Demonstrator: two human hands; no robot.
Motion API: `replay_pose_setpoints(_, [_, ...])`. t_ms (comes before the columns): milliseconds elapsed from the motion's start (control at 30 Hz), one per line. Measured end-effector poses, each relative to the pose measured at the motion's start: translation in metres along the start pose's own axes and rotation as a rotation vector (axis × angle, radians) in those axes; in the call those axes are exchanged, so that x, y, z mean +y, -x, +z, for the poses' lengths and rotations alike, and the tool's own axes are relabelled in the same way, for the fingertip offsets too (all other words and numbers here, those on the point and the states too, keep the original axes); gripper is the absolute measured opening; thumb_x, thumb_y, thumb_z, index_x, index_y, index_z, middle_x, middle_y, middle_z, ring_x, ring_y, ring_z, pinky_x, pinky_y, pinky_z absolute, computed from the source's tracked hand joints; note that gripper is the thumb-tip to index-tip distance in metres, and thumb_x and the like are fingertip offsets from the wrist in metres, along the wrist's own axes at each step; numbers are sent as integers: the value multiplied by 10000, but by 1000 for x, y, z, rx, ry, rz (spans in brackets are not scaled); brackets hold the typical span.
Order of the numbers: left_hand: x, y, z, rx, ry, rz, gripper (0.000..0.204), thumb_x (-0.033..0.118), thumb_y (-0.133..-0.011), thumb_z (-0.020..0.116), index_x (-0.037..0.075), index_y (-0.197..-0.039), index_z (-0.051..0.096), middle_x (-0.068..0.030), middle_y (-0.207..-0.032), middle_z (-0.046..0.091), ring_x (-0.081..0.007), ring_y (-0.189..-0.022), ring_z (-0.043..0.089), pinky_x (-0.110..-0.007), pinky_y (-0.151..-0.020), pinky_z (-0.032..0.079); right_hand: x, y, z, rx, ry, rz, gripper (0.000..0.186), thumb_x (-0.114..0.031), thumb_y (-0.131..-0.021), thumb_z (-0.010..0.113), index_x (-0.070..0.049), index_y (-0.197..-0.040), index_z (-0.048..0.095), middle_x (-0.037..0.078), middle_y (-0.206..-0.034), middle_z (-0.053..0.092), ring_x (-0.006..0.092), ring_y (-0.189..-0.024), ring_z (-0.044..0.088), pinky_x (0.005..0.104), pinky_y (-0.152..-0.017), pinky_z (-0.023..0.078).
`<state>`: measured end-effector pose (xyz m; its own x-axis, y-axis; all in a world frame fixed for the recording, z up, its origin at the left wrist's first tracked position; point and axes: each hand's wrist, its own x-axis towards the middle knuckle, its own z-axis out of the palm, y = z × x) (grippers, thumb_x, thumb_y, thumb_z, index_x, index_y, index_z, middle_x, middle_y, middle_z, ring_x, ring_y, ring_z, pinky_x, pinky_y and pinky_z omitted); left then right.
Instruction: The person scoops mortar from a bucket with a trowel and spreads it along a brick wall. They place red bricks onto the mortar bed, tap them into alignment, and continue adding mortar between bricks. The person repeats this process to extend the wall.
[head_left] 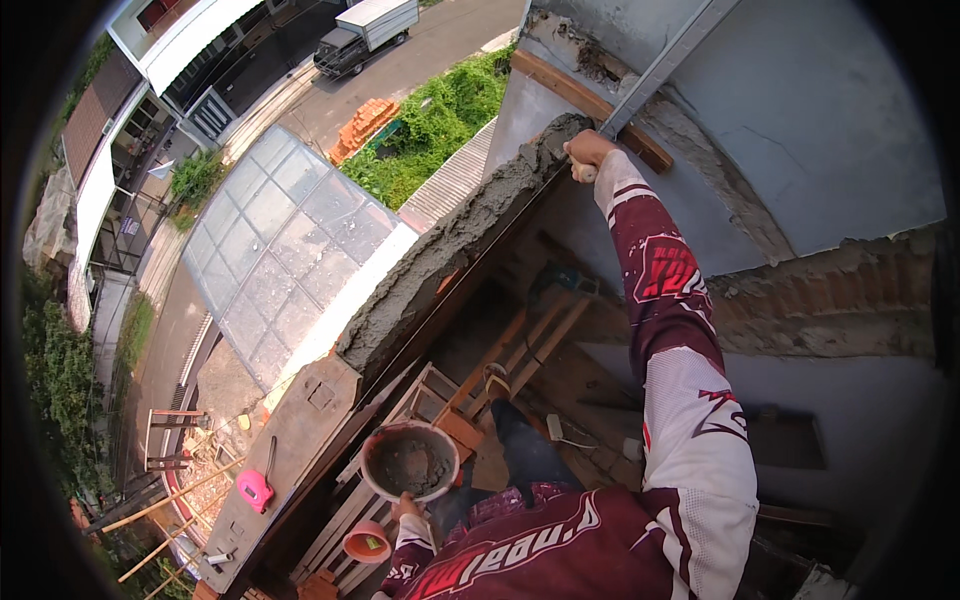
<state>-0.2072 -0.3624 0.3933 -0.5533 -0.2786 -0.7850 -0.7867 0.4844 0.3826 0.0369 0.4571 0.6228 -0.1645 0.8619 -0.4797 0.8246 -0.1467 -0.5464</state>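
My right hand (592, 150) is stretched up to the far end of a ledge (450, 240) coated in rough wet grey mortar, closed round the pale handle of a tool (585, 172), apparently a trowel; its blade is mostly hidden. A long metal straightedge (665, 60) rises just behind that hand, over a wooden batten (555, 80). Low at the centre, my left hand (408, 506) grips the rim of a round bucket (412, 462) with grey mortar inside. A board (320, 390) at the ledge's near end carries a pink tape measure (255, 487) and a thin tool.
My foot (497, 378) is on wooden planks (545, 340) below the ledge. An orange container (368, 540) sits beside the bucket. A grey wall (800, 130) stands at right. Beyond the drop at left are a glass canopy (280, 250), stacked orange bricks (362, 128) and a street with a truck (355, 45).
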Motion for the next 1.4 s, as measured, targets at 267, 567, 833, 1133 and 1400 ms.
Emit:
replay_pose_setpoints(267, [-5,-17,-1,13,-50,122,347,56,-701,658,-41,-1031,622,-188,-870,673,-315,-671,685,-418,-519,548,-31,97,17,-108,0,7,361,-258,-977,568,82,-858,594,150,-700,612,228,-500,608,388,-411,478])
replay_pose_setpoints(567, [-25,-45,-18,-92,23,236,385,12,-718,634,-58,-1096,659,-170,-987,709,-319,-821,708,-429,-688,589,-41,32,-28,471,1091,-186,265,-215,-936,573,-55,-1063,740,149,-1091,728,320,-1039,701,452,-850,572])
replay_pose_setpoints(833, [-43,-44,-7,55,-37,-62,442,36,-718,611,0,-1159,611,-144,-1001,681,-328,-800,698,-450,-613,595,-23,-39,-9,532,1336,-107,264,-190,-958,523,-143,-1024,774,68,-1040,751,280,-965,731,450,-723,580])
replay_pose_setpoints(1133, [-32,-10,32,-23,-77,-91,439,79,-719,624,44,-1155,593,-118,-943,642,-286,-757,649,-406,-522,555,-4,27,43,425,1315,-523,185,-166,-907,558,-104,-924,732,86,-915,720,291,-831,736,431,-643,576])
replay_pose_setpoints(1400, [-23,-4,48,-49,-192,51,423,97,-723,668,5,-1123,565,-168,-927,627,-323,-819,650,-446,-535,568,21,171,66,503,343,-497,369,-233,-884,663,-86,-1215,596,164,-991,636,417,-870,642,487,-766,519])
